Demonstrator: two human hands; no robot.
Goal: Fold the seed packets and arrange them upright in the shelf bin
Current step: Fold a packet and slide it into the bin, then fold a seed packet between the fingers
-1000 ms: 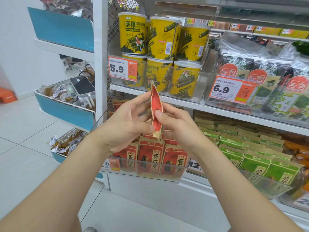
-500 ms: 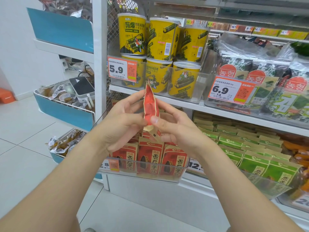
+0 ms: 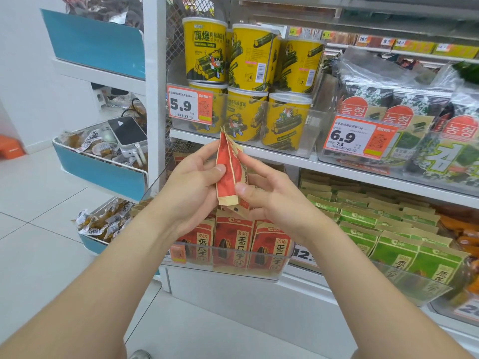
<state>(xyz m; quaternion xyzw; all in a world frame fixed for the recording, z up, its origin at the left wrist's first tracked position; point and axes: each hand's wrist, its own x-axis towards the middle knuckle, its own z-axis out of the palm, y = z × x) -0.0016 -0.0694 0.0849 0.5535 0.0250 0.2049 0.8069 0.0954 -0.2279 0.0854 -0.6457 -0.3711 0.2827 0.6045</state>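
Observation:
A red and tan seed packet (image 3: pixel 227 168) stands edge-on between both hands, above the clear shelf bin (image 3: pixel 223 270). My left hand (image 3: pixel 191 187) grips its left side, thumb pressed on the red face. My right hand (image 3: pixel 269 200) pinches its lower right edge with thumb and fingers. In the bin, several red seed packets (image 3: pixel 233 242) stand upright facing out. The packet's far side is hidden.
Green packets (image 3: pixel 388 244) fill the neighbouring clear bin on the right. Yellow tubs (image 3: pixel 248 73) and seaweed bags (image 3: pixel 404 117) sit on the shelf above. A white post (image 3: pixel 154 86) and blue-fronted side baskets (image 3: pixel 103 174) stand at the left, over tiled floor.
The packet has shifted slightly left and turned, showing more of its side panel. My right thumb has slid down to the packet's lower edge; my left thumb now presses its face.

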